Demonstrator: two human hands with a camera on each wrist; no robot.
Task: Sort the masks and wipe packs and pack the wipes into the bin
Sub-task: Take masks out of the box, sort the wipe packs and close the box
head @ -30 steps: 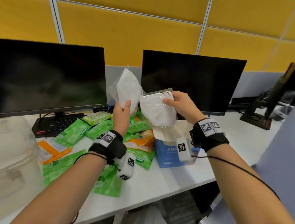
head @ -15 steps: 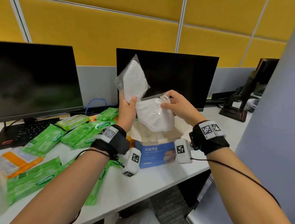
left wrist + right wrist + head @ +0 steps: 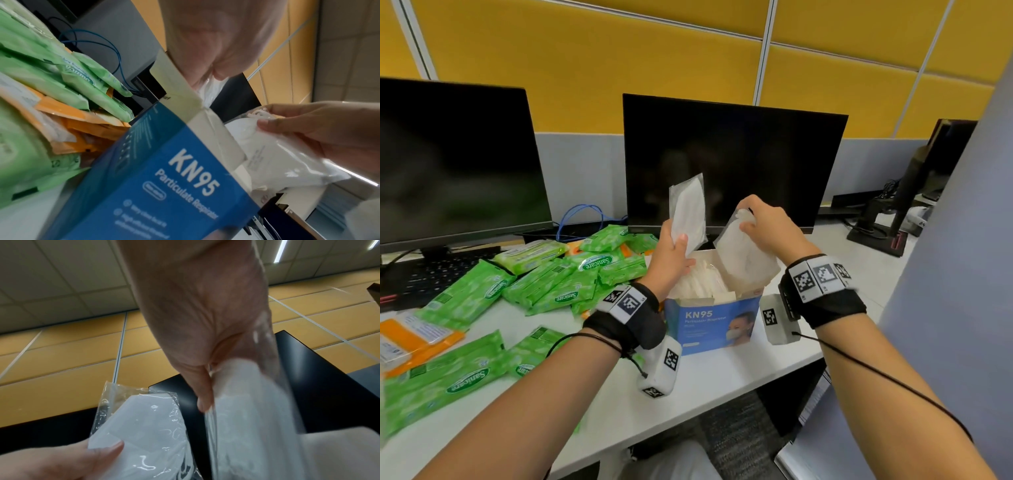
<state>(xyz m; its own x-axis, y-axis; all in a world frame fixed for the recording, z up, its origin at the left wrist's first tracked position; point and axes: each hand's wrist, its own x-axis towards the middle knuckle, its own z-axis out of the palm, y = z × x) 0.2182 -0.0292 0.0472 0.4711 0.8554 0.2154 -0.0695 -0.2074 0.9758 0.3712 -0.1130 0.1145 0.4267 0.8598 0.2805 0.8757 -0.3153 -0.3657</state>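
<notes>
An open blue KN95 box [image 3: 710, 323] [image 3: 164, 186] stands near the desk's front edge with white masks inside. My left hand [image 3: 671, 255] holds one bagged white mask [image 3: 688, 209] [image 3: 144, 423] upright above the box's left side. My right hand [image 3: 767, 224] [image 3: 320, 129] pinches a second bagged mask [image 3: 744, 251] [image 3: 277, 155] [image 3: 257, 418] by its top, its lower end dipping into the box opening. Green wipe packs [image 3: 558, 274] [image 3: 68, 78] lie heaped to the left of the box, and orange packs [image 3: 410, 337] [image 3: 68, 113] lie among them.
Two dark monitors [image 3: 726, 161] stand at the back of the white desk [image 3: 722, 373], a keyboard [image 3: 417, 277] under the left one. A blue cable [image 3: 582, 212] loops between them. A grey partition [image 3: 962, 274] rises close on the right.
Both hands have come down with their masks towards the box. The right hand's mask now tips into the box opening, and the view has swung downward and to the right.
</notes>
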